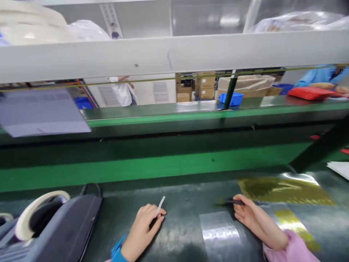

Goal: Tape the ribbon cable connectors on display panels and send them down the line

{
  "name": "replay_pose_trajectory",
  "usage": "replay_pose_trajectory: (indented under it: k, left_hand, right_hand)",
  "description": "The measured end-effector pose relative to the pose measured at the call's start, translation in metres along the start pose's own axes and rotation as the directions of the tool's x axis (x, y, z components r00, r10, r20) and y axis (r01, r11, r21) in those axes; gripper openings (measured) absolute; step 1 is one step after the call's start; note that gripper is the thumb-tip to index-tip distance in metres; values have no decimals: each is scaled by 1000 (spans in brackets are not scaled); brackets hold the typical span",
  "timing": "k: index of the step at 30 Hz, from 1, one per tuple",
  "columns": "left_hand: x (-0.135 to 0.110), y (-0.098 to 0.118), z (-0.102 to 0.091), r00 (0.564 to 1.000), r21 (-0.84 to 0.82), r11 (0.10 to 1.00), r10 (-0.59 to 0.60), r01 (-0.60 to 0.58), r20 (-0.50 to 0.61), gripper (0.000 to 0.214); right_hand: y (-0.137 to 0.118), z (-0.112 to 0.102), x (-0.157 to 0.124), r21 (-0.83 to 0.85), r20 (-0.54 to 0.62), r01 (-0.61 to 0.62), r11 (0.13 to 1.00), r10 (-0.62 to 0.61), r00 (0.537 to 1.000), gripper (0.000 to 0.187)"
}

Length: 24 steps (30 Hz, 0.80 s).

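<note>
My left hand, with a blue band at the wrist, is low over the dark green bench. A narrow white strip sticks up from between its closed fingers. To the right, my right hand, in a pink sleeve, grips thin black tweezers that point left. A small yellowish blur shows at their tip, too smeared to name. Below the tweezers a clear film sheet lies flat on the bench. Yellow film lies beyond my right hand, and a yellow strip beside its wrist.
A grey tape dispenser with a cream roll stands at the left. A white paper sheet hangs above it. A dark post slants at the right. Across the bench are a blue bin, a red bundle and a person in blue.
</note>
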<state>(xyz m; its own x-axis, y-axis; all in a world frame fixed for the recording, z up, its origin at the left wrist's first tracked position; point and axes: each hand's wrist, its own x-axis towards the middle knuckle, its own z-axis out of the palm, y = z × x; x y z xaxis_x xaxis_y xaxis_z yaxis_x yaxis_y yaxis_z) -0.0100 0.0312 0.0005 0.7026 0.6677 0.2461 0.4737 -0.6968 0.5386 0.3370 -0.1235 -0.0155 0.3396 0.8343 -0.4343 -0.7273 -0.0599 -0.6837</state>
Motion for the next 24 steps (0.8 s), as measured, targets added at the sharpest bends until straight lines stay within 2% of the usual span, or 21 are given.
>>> replay_pose_trajectory:
  k: [4, 11, 24]
  left_hand:
    - [1, 1, -1, 1000, 26, 1000, 11, -11, 12, 16]
    - [1, 7, -2, 999, 64, 998, -19, 16, 38, 18]
    - [-2, 6, 0, 999, 70, 998, -12, 9, 48, 17]
  right_hand:
    - [0, 9, -5, 10, 14, -23, 1000, 23, 1000, 40]
    - [0, 4, -7, -2, 29, -14, 1000, 14, 999, 41]
    - [5, -4, -1, -14, 29, -7, 1000, 7, 1000, 43]
